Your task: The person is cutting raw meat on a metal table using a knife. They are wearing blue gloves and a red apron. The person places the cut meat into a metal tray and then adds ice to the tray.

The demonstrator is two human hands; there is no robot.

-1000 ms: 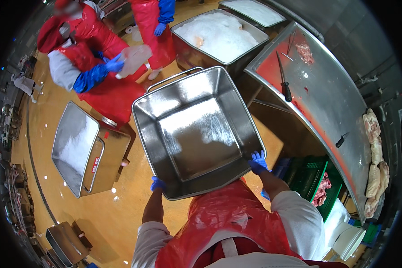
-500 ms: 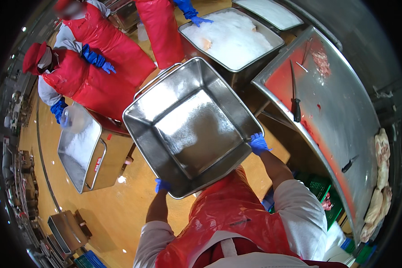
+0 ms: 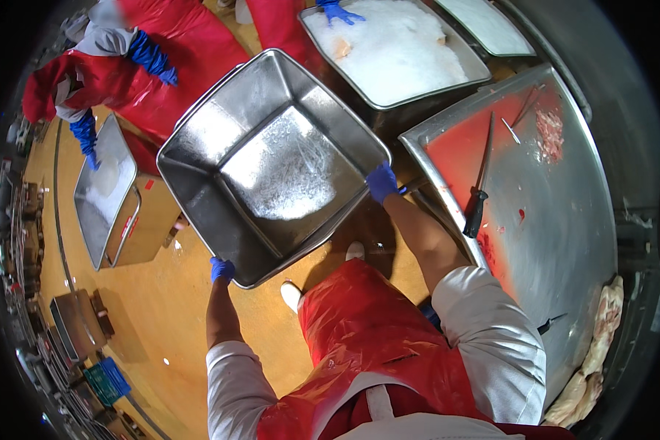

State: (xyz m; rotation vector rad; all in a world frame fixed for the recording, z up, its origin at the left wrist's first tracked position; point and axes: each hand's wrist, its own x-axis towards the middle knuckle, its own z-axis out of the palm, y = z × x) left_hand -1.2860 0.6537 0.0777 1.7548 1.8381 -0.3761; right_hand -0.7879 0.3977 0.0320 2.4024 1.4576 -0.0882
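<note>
A large square steel bin (image 3: 205, 191) on a trolley-like body is in front of me, bare inside with wet, shiny streaks on its bottom. My left hand (image 3: 222, 269), in a blue glove, grips its near left corner. My right hand (image 3: 381, 181), also gloved, holds the right corner, close to the edge of the steel work table (image 3: 565, 264). On that table lie a long black-handled knife (image 3: 477, 205), a thin steel tool (image 3: 511, 130), meat scraps (image 3: 549, 133) and pieces of pale meat (image 3: 600, 330).
Co-workers in red aprons (image 3: 176, 37) stand beyond the bin, one gloved hand (image 3: 337, 12) over an ice-filled bin (image 3: 389, 59). A second ice container (image 3: 484, 22) is behind it. A smaller wheeled ice bin (image 3: 110, 198) stands left; crates (image 3: 110, 378) lie farther back on the orange floor.
The bin, with both my hands on it, has moved forward and left relative to my body. The table has come nearer on my right. A co-worker's clear scoop has gone down into the left ice bin.
</note>
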